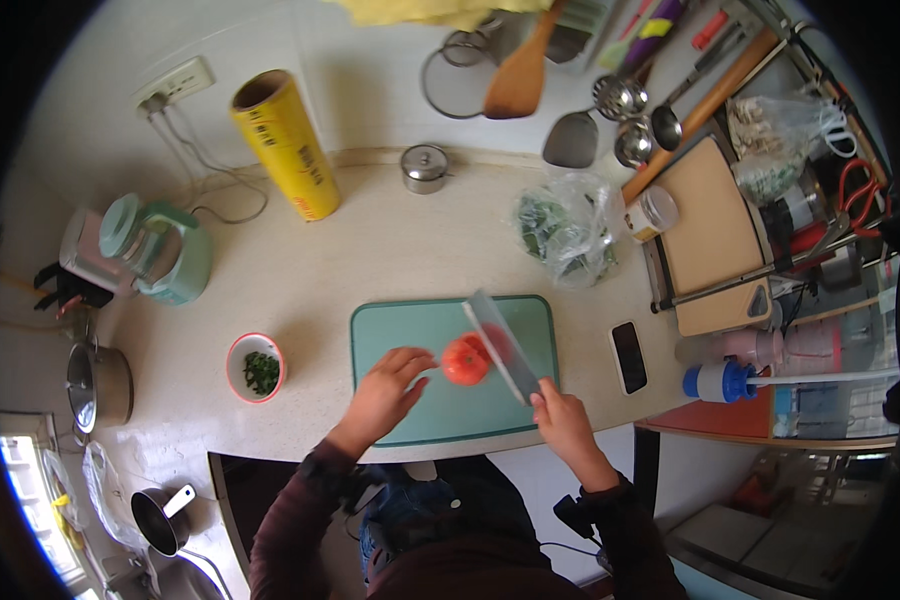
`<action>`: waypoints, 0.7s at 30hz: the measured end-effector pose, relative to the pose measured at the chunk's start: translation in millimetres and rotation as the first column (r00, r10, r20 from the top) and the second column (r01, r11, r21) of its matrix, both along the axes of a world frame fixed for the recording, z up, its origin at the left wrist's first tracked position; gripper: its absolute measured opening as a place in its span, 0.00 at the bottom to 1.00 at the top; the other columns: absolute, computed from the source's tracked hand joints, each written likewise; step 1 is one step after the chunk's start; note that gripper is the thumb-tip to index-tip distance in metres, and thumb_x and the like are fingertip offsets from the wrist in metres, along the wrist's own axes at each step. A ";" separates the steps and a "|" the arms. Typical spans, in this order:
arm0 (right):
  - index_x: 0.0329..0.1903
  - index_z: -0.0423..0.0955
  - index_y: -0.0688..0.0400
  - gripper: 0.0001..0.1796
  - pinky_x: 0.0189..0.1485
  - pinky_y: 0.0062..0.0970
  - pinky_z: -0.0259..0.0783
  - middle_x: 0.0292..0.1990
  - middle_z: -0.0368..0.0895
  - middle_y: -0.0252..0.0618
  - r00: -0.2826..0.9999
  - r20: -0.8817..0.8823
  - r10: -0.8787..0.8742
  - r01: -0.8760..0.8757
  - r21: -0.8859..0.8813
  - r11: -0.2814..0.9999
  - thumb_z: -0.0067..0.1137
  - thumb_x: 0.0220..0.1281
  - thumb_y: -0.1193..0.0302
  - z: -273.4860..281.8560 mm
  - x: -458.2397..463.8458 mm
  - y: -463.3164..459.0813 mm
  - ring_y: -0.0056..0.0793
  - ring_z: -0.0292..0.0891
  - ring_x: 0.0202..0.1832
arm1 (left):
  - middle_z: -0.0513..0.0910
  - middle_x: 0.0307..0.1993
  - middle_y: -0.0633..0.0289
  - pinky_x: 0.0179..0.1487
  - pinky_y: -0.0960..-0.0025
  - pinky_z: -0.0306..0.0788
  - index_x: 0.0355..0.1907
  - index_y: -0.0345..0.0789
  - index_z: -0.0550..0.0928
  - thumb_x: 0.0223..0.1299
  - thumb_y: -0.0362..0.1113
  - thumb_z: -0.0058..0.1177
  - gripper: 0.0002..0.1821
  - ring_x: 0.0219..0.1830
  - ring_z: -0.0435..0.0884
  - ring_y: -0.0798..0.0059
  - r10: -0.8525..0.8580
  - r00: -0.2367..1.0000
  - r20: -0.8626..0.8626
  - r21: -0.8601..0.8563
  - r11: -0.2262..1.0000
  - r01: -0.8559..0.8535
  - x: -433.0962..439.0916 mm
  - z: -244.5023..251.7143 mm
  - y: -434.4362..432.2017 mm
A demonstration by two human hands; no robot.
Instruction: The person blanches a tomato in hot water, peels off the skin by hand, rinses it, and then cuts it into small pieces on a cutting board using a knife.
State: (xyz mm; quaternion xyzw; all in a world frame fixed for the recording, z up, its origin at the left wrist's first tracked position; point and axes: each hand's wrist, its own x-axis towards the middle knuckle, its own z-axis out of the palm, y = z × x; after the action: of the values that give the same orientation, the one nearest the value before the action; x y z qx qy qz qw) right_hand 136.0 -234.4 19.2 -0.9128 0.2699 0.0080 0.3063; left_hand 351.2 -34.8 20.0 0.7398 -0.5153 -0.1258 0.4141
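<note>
A green cutting board (457, 412) lies on the counter before me. On it sits a red tomato (465, 363), stem side up, with more red showing behind and along the knife blade; whether that is a second piece or a reflection I cannot tell. My right hand (562, 424) grips the handle of a broad-bladed kitchen knife (504, 352), its blade slanting up and left at the tomato's right side. Just left of the tomato, my left hand (390, 390) hovers with fingers apart, holding nothing; a small gap seems to separate its fingertips from the tomato.
Left of the board stands a red-rimmed bowl (240, 367) of chopped greens. A bag of leafy greens (570, 232) and a phone (629, 358) lie to the right. Behind are a yellow cling-film roll (289, 150) and a small lidded metal pot (424, 169). A rack (712, 289) borders the right.
</note>
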 end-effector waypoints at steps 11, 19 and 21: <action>0.40 0.61 0.62 0.06 0.22 0.44 0.67 0.18 0.72 0.48 0.955 -0.017 0.295 -0.292 0.100 0.951 0.47 0.67 0.74 13.0 11.6 -32.4 0.52 0.72 0.21 | 0.77 0.47 0.58 0.52 0.59 0.71 0.44 0.36 0.78 0.52 0.28 0.58 0.14 0.47 0.73 0.54 0.246 0.969 0.034 0.256 0.935 -0.246 -36.1 -50.2 -59.9; 0.40 0.62 0.64 0.06 0.20 0.41 0.67 0.18 0.72 0.47 0.929 -0.112 0.351 -0.341 0.099 0.935 0.48 0.63 0.78 51.6 8.6 -23.2 0.48 0.73 0.18 | 0.78 0.43 0.56 0.46 0.59 0.72 0.43 0.34 0.76 0.52 0.29 0.61 0.14 0.43 0.75 0.54 0.372 0.928 0.024 0.273 0.891 -0.364 -43.7 -55.4 -50.9; 0.41 0.62 0.64 0.07 0.19 0.40 0.67 0.17 0.72 0.46 0.917 -0.123 0.380 -0.375 0.059 0.925 0.48 0.61 0.79 58.3 8.2 -23.3 0.47 0.73 0.18 | 0.78 0.43 0.56 0.46 0.59 0.72 0.43 0.34 0.76 0.52 0.30 0.61 0.14 0.43 0.75 0.54 0.373 0.927 0.045 0.260 0.891 -0.372 -44.6 -54.7 -49.9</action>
State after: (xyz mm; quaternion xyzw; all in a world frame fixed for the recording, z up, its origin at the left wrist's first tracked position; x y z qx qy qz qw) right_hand 144.2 -257.7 77.5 -0.9397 0.1083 0.1318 0.2963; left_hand 306.6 -84.7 -34.7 0.8727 -0.3414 -0.1138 0.3299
